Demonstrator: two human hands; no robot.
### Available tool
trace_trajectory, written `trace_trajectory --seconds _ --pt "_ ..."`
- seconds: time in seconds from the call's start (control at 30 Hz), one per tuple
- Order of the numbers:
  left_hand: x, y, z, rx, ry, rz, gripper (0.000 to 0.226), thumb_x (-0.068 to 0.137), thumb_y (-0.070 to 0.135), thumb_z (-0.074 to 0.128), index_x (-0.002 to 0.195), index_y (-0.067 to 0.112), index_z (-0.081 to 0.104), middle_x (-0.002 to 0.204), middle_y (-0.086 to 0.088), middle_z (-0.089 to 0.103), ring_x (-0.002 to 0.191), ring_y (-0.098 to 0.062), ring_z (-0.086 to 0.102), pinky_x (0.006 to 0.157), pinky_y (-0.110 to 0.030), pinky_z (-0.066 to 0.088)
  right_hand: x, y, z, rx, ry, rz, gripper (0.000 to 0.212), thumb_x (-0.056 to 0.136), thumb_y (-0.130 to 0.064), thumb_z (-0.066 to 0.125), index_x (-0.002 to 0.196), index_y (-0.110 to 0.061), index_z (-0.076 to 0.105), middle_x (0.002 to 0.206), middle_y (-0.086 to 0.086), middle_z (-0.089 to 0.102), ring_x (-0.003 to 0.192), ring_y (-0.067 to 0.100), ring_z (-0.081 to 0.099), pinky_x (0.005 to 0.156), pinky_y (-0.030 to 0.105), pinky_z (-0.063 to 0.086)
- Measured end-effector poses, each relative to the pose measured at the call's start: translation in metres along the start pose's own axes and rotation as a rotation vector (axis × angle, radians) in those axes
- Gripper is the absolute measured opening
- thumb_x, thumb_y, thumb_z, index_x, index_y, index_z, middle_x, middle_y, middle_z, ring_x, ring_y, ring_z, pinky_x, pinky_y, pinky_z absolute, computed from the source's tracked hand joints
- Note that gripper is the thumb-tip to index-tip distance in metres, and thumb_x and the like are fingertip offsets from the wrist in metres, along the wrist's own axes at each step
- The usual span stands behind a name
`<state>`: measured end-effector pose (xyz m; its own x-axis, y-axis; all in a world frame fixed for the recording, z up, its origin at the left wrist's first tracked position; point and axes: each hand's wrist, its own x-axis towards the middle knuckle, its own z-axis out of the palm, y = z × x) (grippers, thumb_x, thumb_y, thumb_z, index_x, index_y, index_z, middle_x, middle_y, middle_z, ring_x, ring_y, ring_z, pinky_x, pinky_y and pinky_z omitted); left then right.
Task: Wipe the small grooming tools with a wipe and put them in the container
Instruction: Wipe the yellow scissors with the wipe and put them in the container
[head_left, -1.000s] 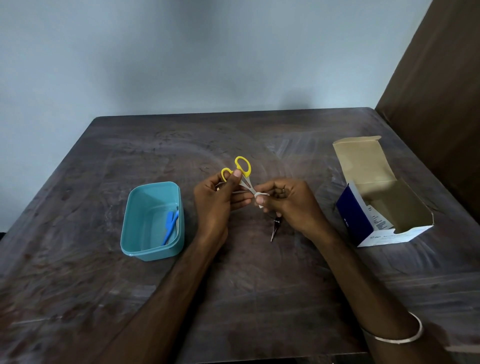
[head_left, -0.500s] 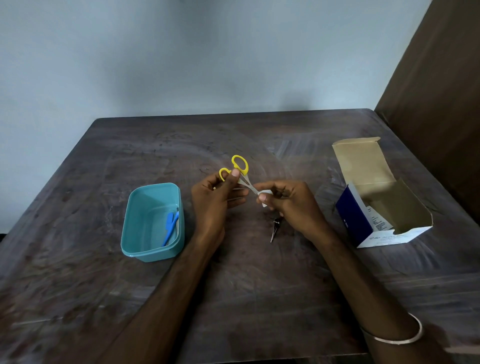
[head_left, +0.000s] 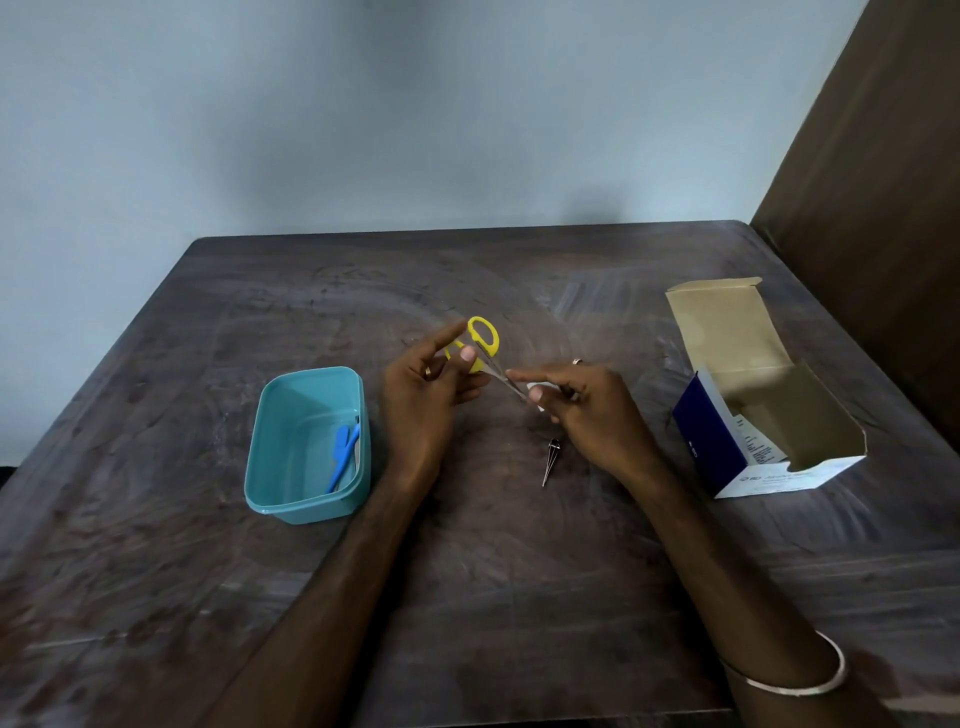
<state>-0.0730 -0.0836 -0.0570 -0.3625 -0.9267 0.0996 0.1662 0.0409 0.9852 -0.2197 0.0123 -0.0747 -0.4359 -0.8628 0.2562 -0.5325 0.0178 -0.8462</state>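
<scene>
Small scissors with yellow handles (head_left: 484, 338) are held above the middle of the table. My left hand (head_left: 423, 395) grips them at the handle loops, index finger stretched up. My right hand (head_left: 587, 415) pinches a small white wipe (head_left: 535, 387) around the blade tips. On the table below my right hand lie dark metal tweezers (head_left: 550, 460). A teal container (head_left: 306, 441) stands to the left, with a blue tool (head_left: 344, 454) inside it.
An open cardboard box (head_left: 763, 415), blue and white outside, sits at the right with its flap raised. A brown panel stands beyond the table's right edge, and a pale wall rises behind the far edge.
My right hand has slid the wipe along the blades toward the tips. My left index finger has lifted off the handles.
</scene>
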Motion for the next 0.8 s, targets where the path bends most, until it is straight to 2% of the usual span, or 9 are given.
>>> trace_trajectory --seconds 0.1,0.2,0.27,0.33,0.4,0.6,0.67,0.8 --pt "0.0007 -0.0022 0.0006 -0.02 0.014 -0.026 0.03 0.092 0.006 0.065 0.121 0.01 0.068 0.09 -0.013 0.074 0.08 -0.021 0.074 0.067 -0.028 0.06 -0.0011 -0.0007 0.0022 -0.025 -0.02 -0.009 0.036 0.091 -0.005 0.064 0.112 -0.032 0.075 0.09 -0.01 0.071 0.074 -0.005 0.062 0.069 0.012 0.042" --pt "-0.0018 -0.0007 0.0028 -0.038 0.012 -0.037 0.023 0.092 0.006 0.064 0.115 0.006 0.07 0.085 -0.011 0.074 0.075 -0.018 0.074 0.066 -0.027 0.059 -0.0007 -0.0012 0.0048 -0.001 0.012 -0.01 0.038 0.09 -0.005 0.063 0.113 -0.033 0.074 0.098 -0.01 0.072 0.081 -0.004 0.063 0.073 0.016 0.044" --pt "-0.0037 0.0011 0.0034 -0.052 -0.003 -0.036 0.02 0.093 0.005 0.064 0.111 0.006 0.071 0.083 -0.009 0.074 0.073 -0.019 0.073 0.069 -0.029 0.061 -0.0011 -0.0029 0.0042 0.026 0.024 -0.009 0.042 0.09 -0.006 0.062 0.122 -0.034 0.069 0.108 -0.011 0.072 0.092 -0.002 0.064 0.077 0.02 0.049" --pt "-0.0053 0.0025 0.0035 -0.06 -0.021 -0.038 0.02 0.093 0.005 0.063 0.112 0.004 0.07 0.086 -0.014 0.074 0.075 -0.022 0.073 0.071 -0.03 0.061 -0.0014 -0.0054 0.0026 0.014 0.009 -0.026 0.051 0.092 -0.006 0.061 0.135 -0.033 0.06 0.122 -0.015 0.066 0.103 -0.009 0.06 0.085 0.011 0.048" --pt "-0.0068 0.0036 0.0041 -0.058 -0.03 -0.04 0.022 0.093 0.004 0.062 0.114 0.001 0.069 0.091 -0.021 0.073 0.077 -0.025 0.072 0.07 -0.029 0.061 -0.0011 -0.0063 0.0023 -0.003 0.003 -0.044 0.055 0.091 -0.005 0.062 0.139 -0.031 0.056 0.127 -0.018 0.061 0.106 -0.015 0.056 0.088 0.005 0.042" --pt "-0.0071 0.0037 0.0042 -0.042 -0.03 -0.034 0.023 0.093 0.003 0.062 0.115 0.002 0.069 0.089 -0.018 0.073 0.075 -0.022 0.072 0.068 -0.027 0.06 -0.0009 -0.0044 0.0032 0.008 -0.005 -0.057 0.056 0.09 -0.002 0.064 0.139 -0.029 0.056 0.128 -0.017 0.059 0.11 -0.02 0.053 0.089 0.004 0.04" --pt "-0.0074 0.0032 0.0044 -0.038 -0.032 -0.03 0.024 0.093 0.003 0.062 0.116 0.001 0.069 0.089 -0.017 0.073 0.073 -0.019 0.072 0.069 -0.027 0.06 -0.001 -0.0045 0.0035 0.001 -0.005 -0.069 0.057 0.089 -0.001 0.065 0.139 -0.028 0.056 0.128 -0.011 0.063 0.107 -0.018 0.055 0.087 0.005 0.04" --pt "-0.0077 0.0018 0.0039 -0.021 -0.018 -0.021 0.024 0.093 0.002 0.063 0.116 0.0 0.069 0.093 -0.019 0.074 0.076 -0.021 0.073 0.071 -0.03 0.061 -0.0015 -0.0031 0.0053 -0.004 -0.02 -0.085 0.056 0.089 0.0 0.065 0.139 -0.024 0.055 0.114 -0.01 0.067 0.096 -0.017 0.057 0.083 0.005 0.039"
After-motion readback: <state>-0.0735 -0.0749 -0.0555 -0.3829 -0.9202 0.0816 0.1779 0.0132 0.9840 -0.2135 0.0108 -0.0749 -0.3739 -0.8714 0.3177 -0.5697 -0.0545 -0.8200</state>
